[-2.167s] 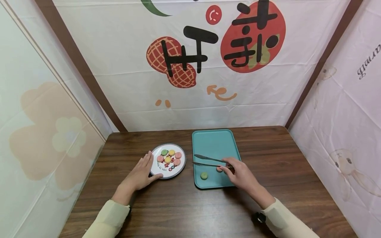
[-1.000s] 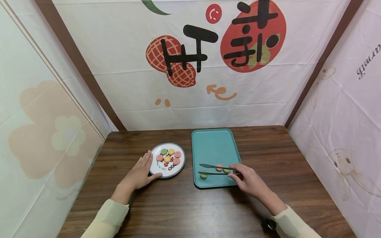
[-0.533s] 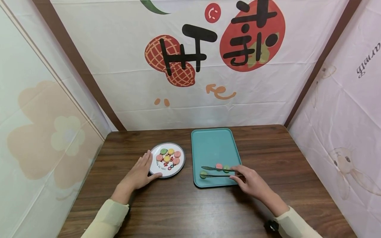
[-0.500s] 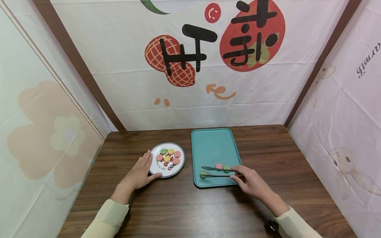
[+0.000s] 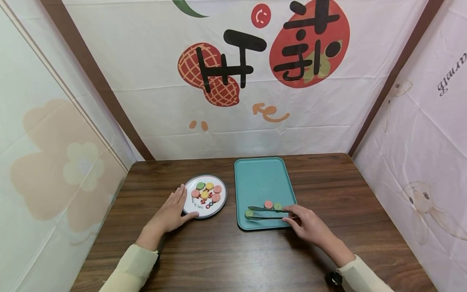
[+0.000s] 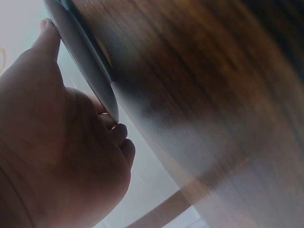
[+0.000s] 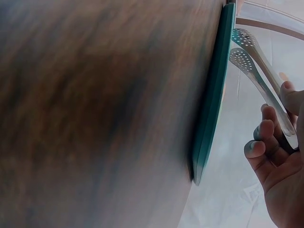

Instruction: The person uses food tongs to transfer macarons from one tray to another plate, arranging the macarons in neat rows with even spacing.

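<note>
My left hand (image 5: 171,211) rests against the near-left rim of a white plate (image 5: 219,209), fingers straight along its side and thumb at its front. Several pink, yellow and green macarons (image 5: 205,195) lie on the plate. My right hand (image 5: 308,225) holds metal tongs (image 7: 266,80) between thumb and fingers over a teal tray (image 5: 260,174). The tongs' perforated tips stand apart, one on each side of a green macaron (image 5: 249,213) near the tray's left edge; whether they touch it I cannot tell. A pink macaron (image 5: 268,204) and another green macaron (image 5: 277,207) lie side by side behind the tongs.
Plate and tray stand apart on a brown wooden table (image 5: 222,251). A printed white cloth (image 5: 164,117) hangs behind the table, and more cloth hangs at both sides.
The right hand has moved right and nearer, bringing the tongs from the tray's left edge down around the near green macaron. The left hand and plate have stayed put.
</note>
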Available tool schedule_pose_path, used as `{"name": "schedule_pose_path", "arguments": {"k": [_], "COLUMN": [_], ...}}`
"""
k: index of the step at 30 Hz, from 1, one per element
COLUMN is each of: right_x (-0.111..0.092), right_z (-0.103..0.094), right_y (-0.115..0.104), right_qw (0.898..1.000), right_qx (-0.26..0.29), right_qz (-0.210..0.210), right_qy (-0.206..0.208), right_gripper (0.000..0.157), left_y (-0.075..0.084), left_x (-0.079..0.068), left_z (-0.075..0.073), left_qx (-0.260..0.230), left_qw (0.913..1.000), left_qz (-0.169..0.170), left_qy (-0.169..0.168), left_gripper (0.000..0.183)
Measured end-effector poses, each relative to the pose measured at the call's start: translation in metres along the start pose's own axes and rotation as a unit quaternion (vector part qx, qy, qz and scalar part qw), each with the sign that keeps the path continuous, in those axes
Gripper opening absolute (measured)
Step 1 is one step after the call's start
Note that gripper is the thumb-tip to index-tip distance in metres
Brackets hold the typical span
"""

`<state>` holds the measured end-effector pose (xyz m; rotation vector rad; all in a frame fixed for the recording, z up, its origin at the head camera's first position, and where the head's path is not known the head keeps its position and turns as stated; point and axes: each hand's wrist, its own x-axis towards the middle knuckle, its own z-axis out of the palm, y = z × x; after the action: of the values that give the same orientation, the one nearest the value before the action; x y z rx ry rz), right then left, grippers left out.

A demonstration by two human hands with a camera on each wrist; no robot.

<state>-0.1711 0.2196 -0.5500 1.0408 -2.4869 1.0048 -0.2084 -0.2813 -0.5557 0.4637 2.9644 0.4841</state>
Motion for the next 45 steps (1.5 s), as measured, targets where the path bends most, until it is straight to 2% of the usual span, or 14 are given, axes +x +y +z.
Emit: {"name": "schedule_pose_path", "arguments": {"k": [30, 37, 45], "right_x": [-0.0013, -0.0001, 0.0014], "right_z": [0.0055, 0.0047, 0.0037], "right_y": [0.0050, 0.0031, 0.0002], "right_qw": [1.000, 1.000, 1.000], "right_qx": [0.004, 0.003, 0.000], "right_qz": [-0.009, 0.005, 0.013], "right_qy": [-0.003, -0.005, -0.002], "right_gripper": [0.027, 0.029, 0.029], "left_y": [0.0001, -0.0011, -0.0006], "left_x": [0.0002, -0.0002, -0.0004], "left_z": [-0.0003, 0.0015, 0.0013], "left_qx": [0.000, -0.002, 0.004], "left_qw": [1.0000, 1.0000, 0.9999], "left_qz": [0.002, -0.005, 0.004], "left_qy": [0.006, -0.002, 0.010], "left_gripper": [0.112, 0.111, 0.110]}}
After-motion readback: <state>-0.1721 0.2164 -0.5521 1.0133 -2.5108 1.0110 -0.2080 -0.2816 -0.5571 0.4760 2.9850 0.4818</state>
